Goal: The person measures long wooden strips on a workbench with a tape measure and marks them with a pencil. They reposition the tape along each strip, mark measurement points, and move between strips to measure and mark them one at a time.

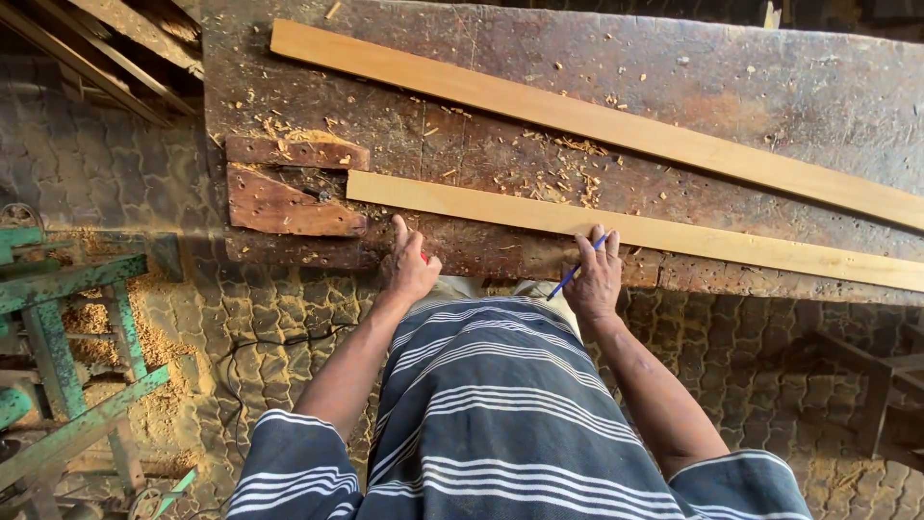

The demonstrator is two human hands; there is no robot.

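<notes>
nearest the camera: a dark shirt with pale stripes (500,414), and two bare forearms running from it to the near edge of the workbench (770,87).

left hand (408,265): resting at the bench's near edge, just near of the near slat's left end. fingers curled around something small and red, mostly hidden; it cannot be identified. the index finger points up toward the slat. judged to be steadying at the edge.

right hand (595,274): fingers laid on the near edge of the near slat (626,226), pressing it flat to the bench. a blue pencil (576,272) is pinched between the fingers, its upper end at the slat, its lower end angled down and left past the bench edge. the grip is closed on the pencil.

slats: two counted, both pale planed wood, both running from upper left down to the right. the near one butts its left end against the dark wooden stop blocks (289,188), two counted, fixed to the bench; judged to be a stop against sliding. the far slat (577,116) lies well apart, untouched.

wood shavings (568,173) are scattered between the slats.

left of the bench, on the paved floor: a green metal frame (67,366) with sawdust heaped around it.
</notes>
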